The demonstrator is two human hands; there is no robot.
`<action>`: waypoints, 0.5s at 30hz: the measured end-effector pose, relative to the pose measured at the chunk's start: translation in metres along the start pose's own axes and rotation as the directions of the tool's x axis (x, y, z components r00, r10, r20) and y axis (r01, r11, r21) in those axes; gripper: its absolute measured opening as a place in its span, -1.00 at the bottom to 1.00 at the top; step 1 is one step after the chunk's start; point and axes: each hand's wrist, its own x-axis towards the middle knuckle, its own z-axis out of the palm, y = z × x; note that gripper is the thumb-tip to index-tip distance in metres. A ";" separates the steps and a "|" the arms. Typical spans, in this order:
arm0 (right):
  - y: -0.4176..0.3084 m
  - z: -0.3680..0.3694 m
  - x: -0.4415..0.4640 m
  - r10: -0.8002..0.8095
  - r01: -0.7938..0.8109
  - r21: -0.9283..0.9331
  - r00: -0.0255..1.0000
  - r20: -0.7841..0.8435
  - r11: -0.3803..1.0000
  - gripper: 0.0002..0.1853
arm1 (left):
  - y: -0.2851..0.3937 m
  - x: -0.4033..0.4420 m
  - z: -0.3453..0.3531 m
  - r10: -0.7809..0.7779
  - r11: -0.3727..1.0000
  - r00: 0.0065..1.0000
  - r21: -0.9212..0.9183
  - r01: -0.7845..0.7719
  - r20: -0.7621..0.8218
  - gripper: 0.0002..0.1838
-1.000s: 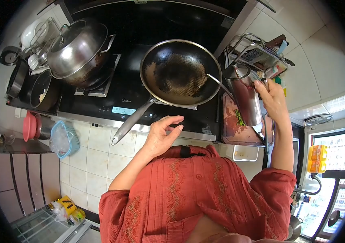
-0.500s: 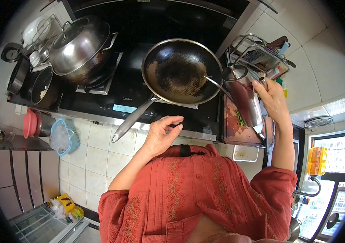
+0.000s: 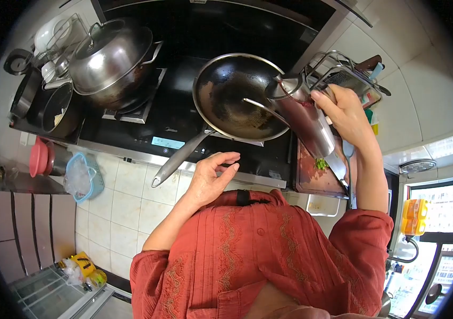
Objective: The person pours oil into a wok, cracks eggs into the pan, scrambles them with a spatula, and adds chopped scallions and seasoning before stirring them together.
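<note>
Spouted metal pot (image 3: pixel 306 119), a smooth, shiny cylinder, tilts with its thin curved spout over the wok (image 3: pixel 231 87). Nearest, by the crinkled red shirt (image 3: pixel 261 250) with its stitched trim, the left hand (image 3: pixel 216 178) hovers before the black stove (image 3: pixel 269 159), thumb and fingers apart. The right hand (image 3: pixel 348 114) is clamped on the pot's handle. Farther off are a worn reddish cutting board (image 3: pixel 316 186) and the round, dark wok, finely textured inside. Since the earlier frame, pot and right hand have swung left, the spout reaching farther over the wok; the left hand has stayed put.
</note>
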 end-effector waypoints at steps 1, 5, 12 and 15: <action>-0.002 0.002 0.006 -0.021 0.021 -0.003 1.000 0.012 1.000 -0.44 | -0.001 0.000 -0.001 -0.001 1.000 1.000 -0.007 0.000 -0.011 -0.71; -0.006 0.014 0.036 -0.115 0.115 -0.005 0.993 0.023 0.993 -0.44 | 0.001 0.000 -0.006 -0.005 1.000 0.999 -0.004 0.005 -0.033 -0.71; -0.009 0.036 0.088 -0.161 0.161 -0.036 0.987 0.002 0.986 -0.43 | 0.002 0.001 -0.014 -0.026 1.000 0.999 -0.001 0.026 -0.037 -0.69; -0.003 0.044 0.109 -0.160 0.159 -0.026 0.987 -0.028 0.987 -0.42 | 0.002 0.003 -0.016 -0.029 1.000 0.998 0.010 0.030 -0.049 -0.69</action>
